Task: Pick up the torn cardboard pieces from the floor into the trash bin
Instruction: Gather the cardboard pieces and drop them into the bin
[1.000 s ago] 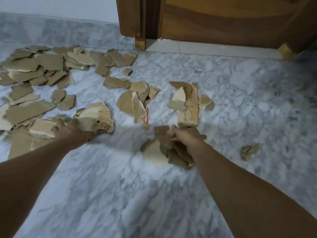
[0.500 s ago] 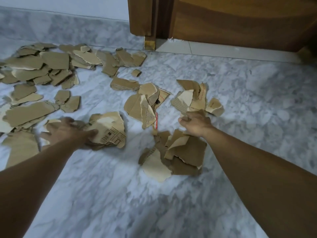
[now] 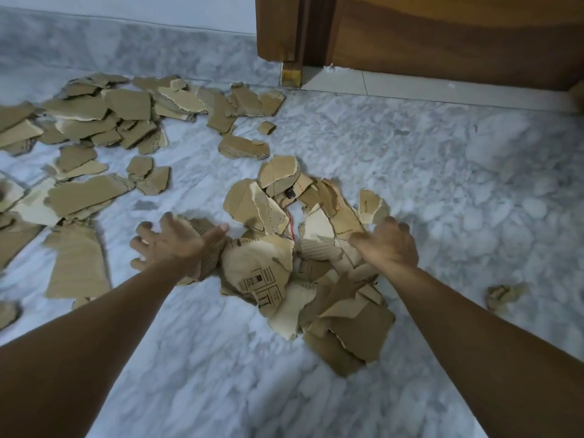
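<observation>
Torn brown cardboard pieces lie on a grey marble floor. Several are gathered in a heap in the middle, between my hands. My left hand is at the heap's left edge, fingers spread, its thumb side against a piece with printed symbols. My right hand, blurred, rests on the heap's right side with fingers bent over the pieces. More pieces are scattered across the left and back left. One small piece lies alone at the right. No trash bin is in view.
A wooden door and its frame stand at the back right, above a pale threshold. A marble skirting runs along the back wall. Bare floor lies in front of the heap and to the right.
Both hands have swept inward. The printed piece and its neighbours slid right, the right-hand pieces were pulled in, and the separate groups now form one heap.
</observation>
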Motion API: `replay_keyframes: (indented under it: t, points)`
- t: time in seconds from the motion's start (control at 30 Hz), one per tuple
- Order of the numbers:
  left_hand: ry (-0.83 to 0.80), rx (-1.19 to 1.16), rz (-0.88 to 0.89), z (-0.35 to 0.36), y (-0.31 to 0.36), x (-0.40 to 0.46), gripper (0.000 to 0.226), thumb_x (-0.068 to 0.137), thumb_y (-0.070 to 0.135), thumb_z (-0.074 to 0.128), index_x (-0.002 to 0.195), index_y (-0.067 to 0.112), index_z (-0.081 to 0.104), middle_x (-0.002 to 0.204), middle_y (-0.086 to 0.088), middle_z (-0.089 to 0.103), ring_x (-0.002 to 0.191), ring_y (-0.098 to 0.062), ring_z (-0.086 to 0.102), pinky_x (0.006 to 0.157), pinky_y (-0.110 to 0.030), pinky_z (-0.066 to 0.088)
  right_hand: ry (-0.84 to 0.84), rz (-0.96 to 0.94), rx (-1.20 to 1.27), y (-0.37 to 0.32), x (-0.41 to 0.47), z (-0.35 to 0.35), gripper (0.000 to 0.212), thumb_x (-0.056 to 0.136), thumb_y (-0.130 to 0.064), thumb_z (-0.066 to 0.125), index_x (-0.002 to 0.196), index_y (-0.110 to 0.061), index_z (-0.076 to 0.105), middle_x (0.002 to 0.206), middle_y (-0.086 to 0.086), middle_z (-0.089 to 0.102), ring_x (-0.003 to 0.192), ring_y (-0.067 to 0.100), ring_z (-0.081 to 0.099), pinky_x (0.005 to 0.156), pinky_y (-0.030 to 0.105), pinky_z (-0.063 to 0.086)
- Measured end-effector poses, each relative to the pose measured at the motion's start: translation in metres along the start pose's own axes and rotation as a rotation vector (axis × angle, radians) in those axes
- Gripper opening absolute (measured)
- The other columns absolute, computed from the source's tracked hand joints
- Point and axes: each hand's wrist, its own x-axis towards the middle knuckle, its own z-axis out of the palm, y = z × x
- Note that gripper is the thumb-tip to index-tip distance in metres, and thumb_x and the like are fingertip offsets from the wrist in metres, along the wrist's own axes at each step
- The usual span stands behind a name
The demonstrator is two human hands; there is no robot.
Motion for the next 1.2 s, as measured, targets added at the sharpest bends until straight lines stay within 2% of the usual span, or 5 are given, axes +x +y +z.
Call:
replay_keyframes:
  t: [0.33,0.47,0.67,1.03,1.2]
  points:
    - [-0.087,-0.103,-0.113,0.021,0.017,-0.037,0.115,0.044,0.029,0.095,0.135,0.021,0.026,0.128,-0.018,0.036,0.122,-0.036,0.04,0.095,-0.047,0.044,-0.205,0.156,0.141,-0.033,-0.008,0.019,0.102,0.06,-0.041,0.091,0.135,-0.006,0.033,0.134,0.016,0.045,0.121,0.034,0.052,0.089,0.037,0.047]
    - [-0.223,-0.514,-0.106,0.012,0.014,-0.043,0.1,0.064,0.006,0.085,0.142,0.035,0.029,0.128,-0.011,0.049,0.116,-0.035,0.051,0.04,-0.031,0.051,-0.242,0.103,0.225,-0.031,-0.001,0.015,0.084,0.056,-0.029,0.094,0.123,-0.009,0.048,0.116,0.009,0.065,0.107,0.029,0.063,0.083,0.034,0.053]
    - [-0.328,-0.804,-0.09,-0.015,0.009,-0.043,0.083,0.074,-0.002,0.078,0.144,0.025,0.041,0.125,-0.009,0.057,0.107,-0.029,0.058,0.07,-0.035,0.049,-0.291,0.076,0.576,-0.02,0.006,-0.009,0.056,0.061,-0.012,0.091,0.112,-0.009,0.068,0.109,0.003,0.071,0.097,0.02,0.064,0.081,0.024,0.048]
    - [-0.594,-0.527,0.196,-0.016,0.007,-0.053,0.056,0.073,0.0,0.077,0.126,0.003,0.06,0.091,-0.012,0.064,0.07,-0.021,0.061,0.042,-0.02,0.047,-0.689,-0.123,0.343,0.038,-0.025,-0.063,0.05,0.06,-0.004,0.09,0.106,-0.012,0.072,0.104,0.002,0.076,0.104,0.017,0.068,0.093,0.029,0.051]
    - [-0.468,-0.048,0.215,0.015,0.014,-0.082,0.077,0.065,0.044,0.079,0.132,0.018,0.052,0.12,-0.012,0.05,0.112,-0.029,0.05,0.095,-0.041,0.049,-0.525,-0.3,-0.204,0.064,-0.061,-0.023,0.075,0.047,-0.041,0.092,0.114,-0.024,0.063,0.115,0.002,0.063,0.105,0.023,0.061,0.087,0.036,0.055]
